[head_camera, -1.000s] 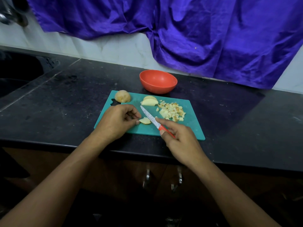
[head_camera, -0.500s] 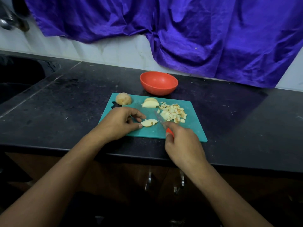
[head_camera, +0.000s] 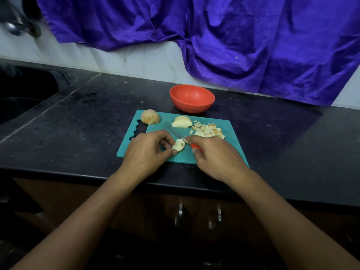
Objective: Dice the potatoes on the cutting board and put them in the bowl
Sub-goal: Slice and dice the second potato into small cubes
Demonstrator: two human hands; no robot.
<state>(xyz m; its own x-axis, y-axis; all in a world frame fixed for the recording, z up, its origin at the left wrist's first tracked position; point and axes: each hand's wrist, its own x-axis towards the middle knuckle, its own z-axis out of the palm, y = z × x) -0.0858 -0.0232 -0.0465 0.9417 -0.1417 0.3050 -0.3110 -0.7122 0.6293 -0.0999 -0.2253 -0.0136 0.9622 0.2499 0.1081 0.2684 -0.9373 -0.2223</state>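
L grip (head_camera: 144, 152) pinches potato slice (head_camera: 178, 144), R grip (head_camera: 216, 154) holds knife (head_camera: 195, 146) on board (head_camera: 167, 119)

A black stone table (head_camera: 78, 123) runs left to right, its surface speckled and scuffed. Behind it rises a pale tiled wall (head_camera: 146, 61), half covered by a creased purple cloth (head_camera: 253, 45) hanging from above. At far left lies a dark sink (head_camera: 23, 98) under a blurred metal tap (head_camera: 17, 26). Below the near edge are brown cabinet doors (head_camera: 136, 211) with two metal handles (head_camera: 180, 213).

Matt teal plastic cutting board (head_camera: 224, 152) on glossy black stone counter (head_camera: 282, 145); sheeny purple cloth (head_camera: 253, 45).
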